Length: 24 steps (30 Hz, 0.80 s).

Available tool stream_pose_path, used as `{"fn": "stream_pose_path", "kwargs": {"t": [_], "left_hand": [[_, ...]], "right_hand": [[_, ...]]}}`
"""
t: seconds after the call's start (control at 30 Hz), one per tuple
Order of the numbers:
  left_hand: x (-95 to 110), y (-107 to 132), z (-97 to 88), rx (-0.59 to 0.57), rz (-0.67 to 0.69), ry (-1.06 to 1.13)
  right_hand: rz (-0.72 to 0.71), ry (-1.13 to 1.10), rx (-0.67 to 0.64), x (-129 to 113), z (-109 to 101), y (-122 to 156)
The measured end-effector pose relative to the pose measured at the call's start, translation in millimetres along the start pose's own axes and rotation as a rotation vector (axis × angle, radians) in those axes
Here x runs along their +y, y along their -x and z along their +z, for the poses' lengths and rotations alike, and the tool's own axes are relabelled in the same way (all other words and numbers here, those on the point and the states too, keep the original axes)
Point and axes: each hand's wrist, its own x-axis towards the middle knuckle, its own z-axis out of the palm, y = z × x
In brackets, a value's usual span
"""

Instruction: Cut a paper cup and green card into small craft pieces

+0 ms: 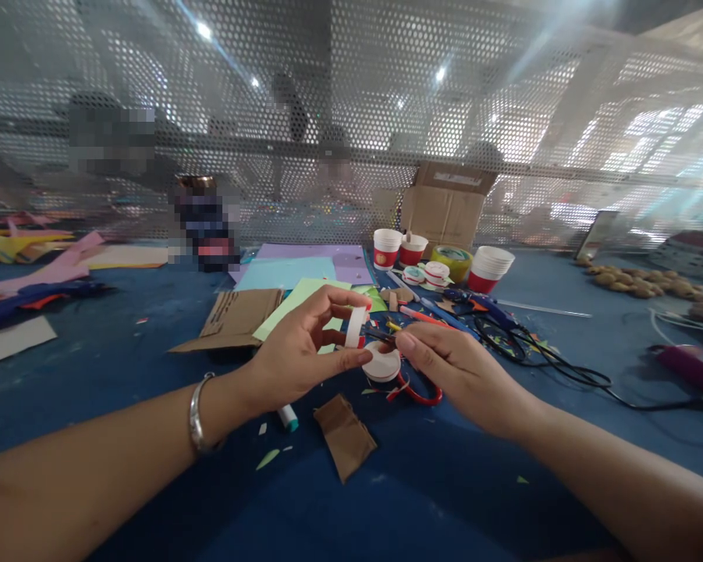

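My left hand (pixel 301 343) is closed in a pinch on a cut piece of white paper cup (pixel 380 357), fingers on its upright white strip and thumb on the round base. My right hand (pixel 456 371) is closed around red-handled scissors (pixel 413 390), whose blades reach the cup piece. A silver bracelet sits on my left wrist. Both hands hover just above the blue table (pixel 386 499).
A folded brown cardboard scrap (pixel 345 445) and a marker (pixel 288 417) lie under my hands. Coloured paper sheets (pixel 292 273), flat cardboard (pixel 234 316), red-and-white paper cups (pixel 387 248), a tape roll (pixel 452 260), pens and a black cable (pixel 562 367) lie beyond. A perforated screen backs the table.
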Motion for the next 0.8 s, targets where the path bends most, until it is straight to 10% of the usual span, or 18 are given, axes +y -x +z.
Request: {"fn": "stream_pose_path", "kwargs": {"t": [0.8], "left_hand": [[-3.5,2.9,-5.5,0.018,0.091,-0.32]], "right_hand": [[0.056,0.082,-0.007,-5.4,2.0,2.4]]}}
